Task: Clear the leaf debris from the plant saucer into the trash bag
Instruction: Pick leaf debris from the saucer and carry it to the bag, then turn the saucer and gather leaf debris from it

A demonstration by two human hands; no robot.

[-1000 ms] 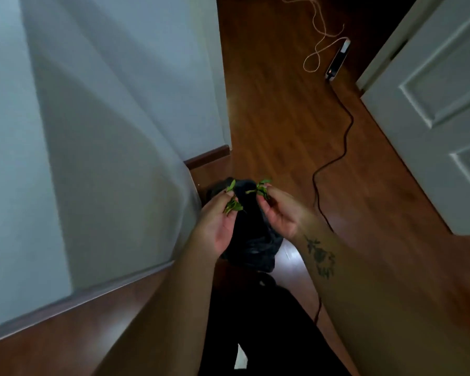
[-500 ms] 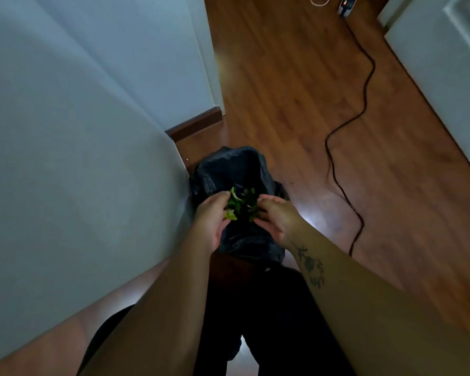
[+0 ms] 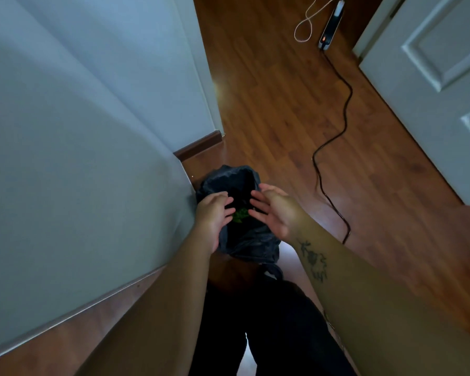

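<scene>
We stand with the white wall (image 3: pixel 79 158) tight on our left and open wood floor (image 3: pixel 269 104) ahead, a black cable (image 3: pixel 345 109) snaking along its right side. Our left hand (image 3: pixel 215 215) and right hand (image 3: pixel 272 210) hang spread and empty above the black trash bag (image 3: pixel 244 240), where green leaf debris (image 3: pixel 240 213) lies inside.

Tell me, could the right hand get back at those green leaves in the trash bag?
Probably yes. The right hand is open just above the trash bag, whose mouth gapes wide, and the green leaves lie in view between it and the left hand. Nothing covers them.
</scene>
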